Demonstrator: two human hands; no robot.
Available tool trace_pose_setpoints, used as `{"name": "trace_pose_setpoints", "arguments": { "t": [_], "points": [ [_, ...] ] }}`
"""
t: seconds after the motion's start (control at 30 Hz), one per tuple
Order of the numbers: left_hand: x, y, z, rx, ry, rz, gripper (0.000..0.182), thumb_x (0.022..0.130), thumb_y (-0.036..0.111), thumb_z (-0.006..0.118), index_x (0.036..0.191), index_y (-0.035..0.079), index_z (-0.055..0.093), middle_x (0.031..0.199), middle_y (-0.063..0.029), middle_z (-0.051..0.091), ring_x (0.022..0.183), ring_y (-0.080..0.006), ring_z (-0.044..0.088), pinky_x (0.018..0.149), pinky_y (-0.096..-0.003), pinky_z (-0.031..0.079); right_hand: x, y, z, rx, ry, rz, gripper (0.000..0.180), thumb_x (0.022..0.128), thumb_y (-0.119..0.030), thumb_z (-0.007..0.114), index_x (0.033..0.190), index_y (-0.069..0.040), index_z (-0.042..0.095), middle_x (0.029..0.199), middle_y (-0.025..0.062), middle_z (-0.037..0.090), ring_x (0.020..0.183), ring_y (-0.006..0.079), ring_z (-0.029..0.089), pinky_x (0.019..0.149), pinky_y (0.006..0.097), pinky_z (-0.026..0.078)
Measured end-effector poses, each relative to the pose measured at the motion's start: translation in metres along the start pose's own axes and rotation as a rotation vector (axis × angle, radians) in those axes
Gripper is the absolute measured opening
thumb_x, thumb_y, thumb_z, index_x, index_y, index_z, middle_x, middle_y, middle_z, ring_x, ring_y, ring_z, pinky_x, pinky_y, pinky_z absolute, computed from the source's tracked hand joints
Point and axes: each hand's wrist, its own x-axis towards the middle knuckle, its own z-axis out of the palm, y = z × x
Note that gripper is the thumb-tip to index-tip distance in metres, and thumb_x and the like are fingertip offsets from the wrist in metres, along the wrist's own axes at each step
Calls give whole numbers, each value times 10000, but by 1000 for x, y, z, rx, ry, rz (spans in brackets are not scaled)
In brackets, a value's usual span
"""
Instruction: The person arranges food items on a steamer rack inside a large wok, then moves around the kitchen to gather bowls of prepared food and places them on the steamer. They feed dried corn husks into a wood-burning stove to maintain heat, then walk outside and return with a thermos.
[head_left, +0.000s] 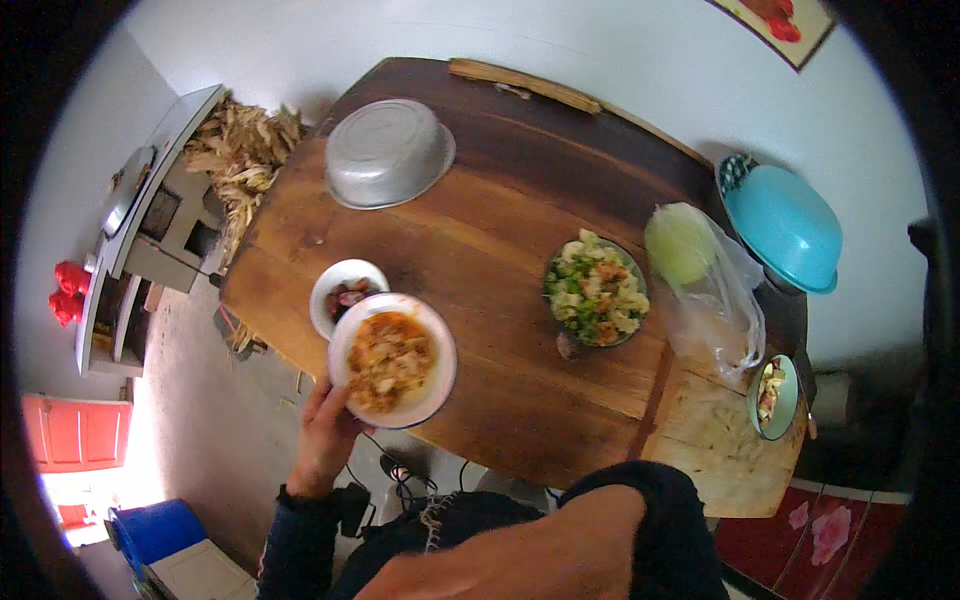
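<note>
My left hand (326, 435) grips the left rim of a white enamel dish (442, 375) of reddish-orange food with pale chunks. I hold the dish at the table's near edge, where it overlaps the view of a small white bowl (324, 289) of dark reddish pieces. My right hand (525, 540) and wrist loom large and blurred at the bottom, close to the camera, in a dark sleeve. The fingers of that hand are out of the frame. Farther right on the wooden table (480, 247) is a bowl of chopped cauliflower and green pieces (596, 289).
An upturned metal basin (390, 154) lies at the back left. On the right are a pale green round vegetable (679, 244) in a plastic bag (720, 322), a turquoise basin (787, 225), a wooden cutting board (712, 442) and a green bowl (784, 397). Dry corn husks (240, 142) are heaped beyond the table.
</note>
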Motion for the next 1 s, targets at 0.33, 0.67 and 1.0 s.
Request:
{"name": "trace_pose_setpoints", "arguments": {
  "t": [0.33, 0.67, 1.0],
  "points": [
    [-130, 41, -273, -57, 409, 305, 348, 933, 213, 442, 1237, 43, 445, 1051, -52, 606, 774, -108, 608, 548, -197, 455, 118, 192, 55, 446, -295, 487, 826, 720, -398, 757, 1345, -43, 351, 1202, 141, 498, 993, 231, 534, 817, 378, 444],
    [-190, 95, -493, -230, 604, 294, 313, 960, 161, 383, 1247, 55, 449, 1057, -55, 607, 790, -122, 613, 593, -242, 496, -64, 317, -126, 100, 1782, 496, 465, 844, -520, 566, 1012, -86, 572, 851, 43, 613, 704, 195, 568, 599, 313, 465],
    [-131, 189, -711, -274, 728, 351, 310, 951, 166, 390, 1235, 62, 456, 997, -38, 605, 743, -101, 597, 596, -241, 497, -127, 366, -249, -449, 1809, 198, 431, 842, -421, 594, 1105, -86, 523, 937, 36, 575, 755, 183, 562, 619, 307, 483]
  ]
}}
